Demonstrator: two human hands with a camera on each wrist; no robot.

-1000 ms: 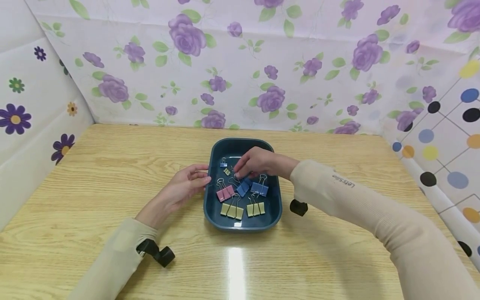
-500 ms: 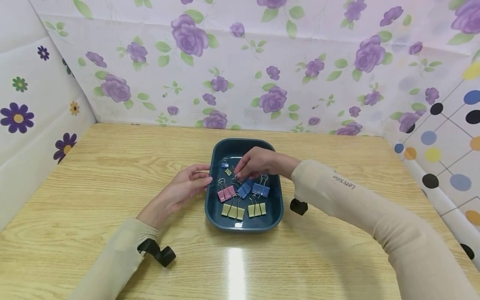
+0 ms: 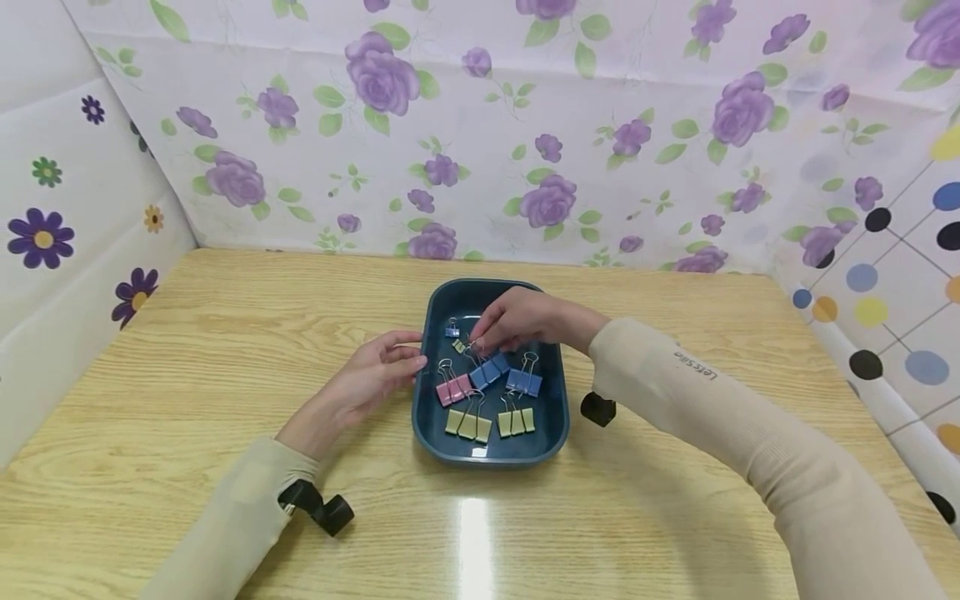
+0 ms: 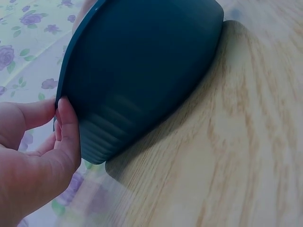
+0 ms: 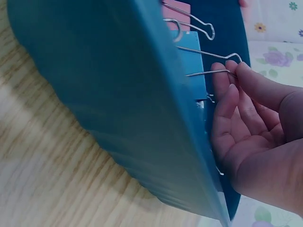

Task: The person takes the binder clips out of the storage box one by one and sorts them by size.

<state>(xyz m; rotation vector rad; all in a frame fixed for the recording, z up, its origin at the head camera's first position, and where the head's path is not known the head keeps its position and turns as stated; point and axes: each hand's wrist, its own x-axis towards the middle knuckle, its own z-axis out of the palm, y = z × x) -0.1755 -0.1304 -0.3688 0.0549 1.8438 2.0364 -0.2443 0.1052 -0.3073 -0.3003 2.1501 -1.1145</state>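
1 pink clip (image 3: 453,390) nr blue clip (image 3: 489,372) in RH (image 3: 521,317)

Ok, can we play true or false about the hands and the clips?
1. The left hand holds the tray. True.
2. The tray is red. False: it is dark blue-green.
3. The right hand pinches a blue clip by its wire handle. True.
4. That clip lies outside the tray. False: it is inside.
5. A pink clip is in the tray. True.
6. No clip is yellow. False: yellow clips are there too.
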